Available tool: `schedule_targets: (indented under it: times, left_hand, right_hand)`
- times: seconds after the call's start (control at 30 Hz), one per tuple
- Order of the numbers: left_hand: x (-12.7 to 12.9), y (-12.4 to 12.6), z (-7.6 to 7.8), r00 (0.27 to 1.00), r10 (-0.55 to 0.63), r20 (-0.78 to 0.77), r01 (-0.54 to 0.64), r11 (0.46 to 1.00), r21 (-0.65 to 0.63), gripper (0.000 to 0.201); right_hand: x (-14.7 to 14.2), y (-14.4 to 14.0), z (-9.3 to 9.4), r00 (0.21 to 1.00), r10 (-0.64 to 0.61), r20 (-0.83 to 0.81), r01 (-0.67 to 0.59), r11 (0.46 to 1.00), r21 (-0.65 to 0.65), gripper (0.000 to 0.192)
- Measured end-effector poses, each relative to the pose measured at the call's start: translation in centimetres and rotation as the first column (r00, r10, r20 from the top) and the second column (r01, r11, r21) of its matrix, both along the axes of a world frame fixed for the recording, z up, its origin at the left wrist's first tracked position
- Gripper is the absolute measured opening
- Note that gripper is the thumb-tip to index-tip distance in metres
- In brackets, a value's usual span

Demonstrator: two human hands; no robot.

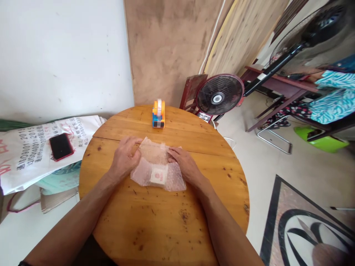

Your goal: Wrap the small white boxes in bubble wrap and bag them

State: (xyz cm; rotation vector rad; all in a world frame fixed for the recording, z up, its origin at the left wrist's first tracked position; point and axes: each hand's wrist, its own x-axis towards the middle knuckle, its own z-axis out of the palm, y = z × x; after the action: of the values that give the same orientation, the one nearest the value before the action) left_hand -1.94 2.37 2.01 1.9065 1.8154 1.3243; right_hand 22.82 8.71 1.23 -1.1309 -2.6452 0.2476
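Observation:
A sheet of clear bubble wrap (141,173) lies on the round wooden table (166,229). A small white box (159,175) with a red print sits in the near part of the wrap, which appears to cover it. My left hand (126,155) grips the wrap's left edge, thumb toward the middle and fingers pointing to the far side. Opposite it, my right hand (183,162) has its bent fingers on the wrap's right edge. Beyond the wrap stands an orange and blue tape dispenser (158,114) with a roll of tape, touched by neither hand.
To the left, a phone (61,146) lies on a white printed sack (30,147). A fan (219,95) and a chair (191,92) stand past the table's far right edge. Another fan's black pole (273,70) slants across the right. A wall and wooden board (166,51) rise behind.

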Motion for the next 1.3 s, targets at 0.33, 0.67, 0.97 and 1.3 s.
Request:
schedule_targets:
  times: [0.33,0.67,0.97,1.3]
  left_hand:
    - [-0.2,-1.3,1.7,0.891,-0.362,0.274,0.428,0.873,-0.235,0.032]
    - [-2.1,-0.4,1.0,0.885,-0.451,0.118,0.447,0.748,-0.491,0.041]
    - [-1.9,-4.1,4.5,0.665,-0.656,0.356,0.744,0.54,-0.394,0.027]
    - [-1.1,-5.5,6.4,0.617,-0.477,0.627,0.78,0.479,-0.403,0.024]
  right_hand:
    - [-0.3,-0.5,0.5,0.994,-0.054,0.098,0.056,0.998,-0.014,0.031]
    - [0.0,-0.3,-0.3,0.997,-0.071,0.03,0.07,0.997,0.03,0.031]
    - [-0.1,-0.4,-0.2,0.996,-0.082,0.023,0.082,0.996,0.018,0.032]
    - [-0.2,-0.4,-0.2,0.996,-0.085,0.02,0.085,0.996,0.016,0.033]
